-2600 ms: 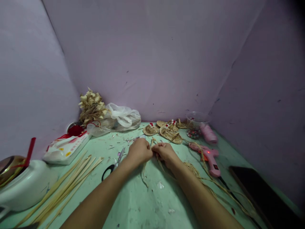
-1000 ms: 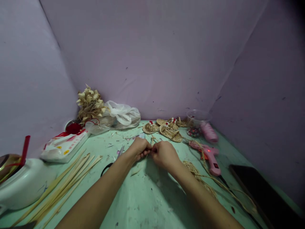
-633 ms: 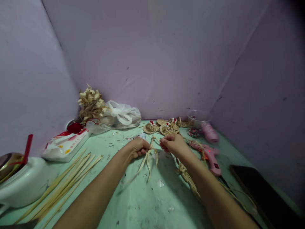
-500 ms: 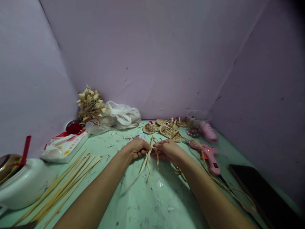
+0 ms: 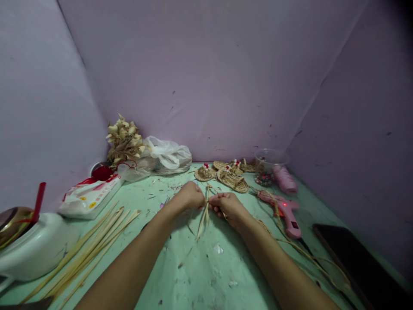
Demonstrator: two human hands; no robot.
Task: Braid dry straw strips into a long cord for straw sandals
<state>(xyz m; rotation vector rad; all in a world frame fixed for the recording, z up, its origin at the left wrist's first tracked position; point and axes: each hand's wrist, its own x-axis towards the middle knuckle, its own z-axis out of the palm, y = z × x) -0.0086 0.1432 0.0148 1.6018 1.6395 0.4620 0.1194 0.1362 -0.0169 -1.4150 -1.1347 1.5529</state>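
In the middle of the green table my left hand [image 5: 192, 196] and my right hand [image 5: 227, 205] meet over some pale dried plant strips [image 5: 204, 220]. Both hands are closed in a pinch on the strips, one from each side. Loose strip ends hang down toward me, and a thin part rises above my fingers. My left fingertips are partly hidden behind the hand. Just beyond lie several small woven slippers [image 5: 232, 180] with red and white beads on them.
On the right are a pink glue gun [image 5: 284, 211] with a lit red light, a pink thread spool [image 5: 285, 179], a clear tub [image 5: 271, 158] of beads and a dark phone-like slab [image 5: 355, 262]. Left lie long dried strips [image 5: 87, 249], a tissue pack [image 5: 92, 198] and a white pot [image 5: 41, 245].
The strip ends have drawn closer together and hang straighter below my hands. My left hand has turned slightly, and both hands keep their pinch. The view has shifted a little.
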